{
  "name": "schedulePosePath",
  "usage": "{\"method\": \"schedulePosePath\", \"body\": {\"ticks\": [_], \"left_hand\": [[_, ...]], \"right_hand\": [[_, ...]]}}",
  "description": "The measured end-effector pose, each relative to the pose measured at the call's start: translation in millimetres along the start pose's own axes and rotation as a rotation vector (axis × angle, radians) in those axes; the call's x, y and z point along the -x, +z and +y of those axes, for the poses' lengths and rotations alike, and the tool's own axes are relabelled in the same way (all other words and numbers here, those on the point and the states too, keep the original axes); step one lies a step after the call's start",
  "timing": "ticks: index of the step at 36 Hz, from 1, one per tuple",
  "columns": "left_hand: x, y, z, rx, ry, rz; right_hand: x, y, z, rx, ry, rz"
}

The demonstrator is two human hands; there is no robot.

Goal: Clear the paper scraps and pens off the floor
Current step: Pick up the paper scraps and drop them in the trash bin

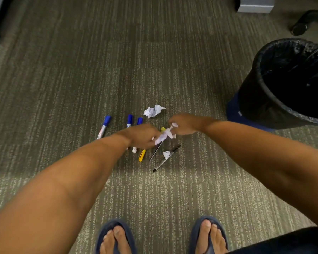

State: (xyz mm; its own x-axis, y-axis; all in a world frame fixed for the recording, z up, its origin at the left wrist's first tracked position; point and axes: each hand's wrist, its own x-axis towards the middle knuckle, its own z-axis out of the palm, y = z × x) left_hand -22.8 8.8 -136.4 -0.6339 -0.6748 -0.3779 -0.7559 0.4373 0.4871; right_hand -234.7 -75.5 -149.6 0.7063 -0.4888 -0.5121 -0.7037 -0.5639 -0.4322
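Both arms reach down to the carpet. My left hand and my right hand meet over a crumpled white paper scrap, and each hand pinches part of it. A bigger crumpled paper ball lies just beyond them. A small scrap rests on a black pen. Another thin black pen and a yellow marker lie under my left hand. Three blue-capped markers lie at the left: one apart, two partly hidden by my left hand.
A black bin with a black liner stands at the right, its mouth open. A chair wheel and a grey box sit at the far right. My feet in blue flip-flops stand at the near edge.
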Motion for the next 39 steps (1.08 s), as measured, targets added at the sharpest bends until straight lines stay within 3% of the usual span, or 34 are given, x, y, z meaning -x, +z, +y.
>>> {"method": "schedulePosePath", "body": {"ticks": [6,9,15,21,27,33,39], "left_hand": [[-6.0,-20.4,-7.4,0.329,-0.203,0.407],[-6.9,-27.0,-10.9,0.483,-0.301,0.547],[-18.4,-36.9,-14.8,0.554,-0.459,0.734],[-36.4,-37.6,-13.1,0.340,-0.560,0.724],[-54.4,-23.3,-19.4,0.180,-0.577,0.592],[-55.5,-17.9,-26.1,0.387,-0.465,0.616],[-64.8,-16.7,-27.8,0.372,-0.701,0.460]], "right_hand": [[4.3,-24.0,4.2,-0.329,0.147,0.214],[4.2,-17.5,0.6,-0.283,0.162,0.173],[5.1,3.6,-15.5,-0.132,0.045,0.001],[0.9,23.2,-29.7,0.191,-0.124,-0.029],[-1.0,35.3,-32.6,0.330,-0.201,-0.112],[-1.6,39.5,-35.0,0.235,-0.127,-0.193],[3.6,43.0,-31.7,0.110,-0.077,-0.176]]}}
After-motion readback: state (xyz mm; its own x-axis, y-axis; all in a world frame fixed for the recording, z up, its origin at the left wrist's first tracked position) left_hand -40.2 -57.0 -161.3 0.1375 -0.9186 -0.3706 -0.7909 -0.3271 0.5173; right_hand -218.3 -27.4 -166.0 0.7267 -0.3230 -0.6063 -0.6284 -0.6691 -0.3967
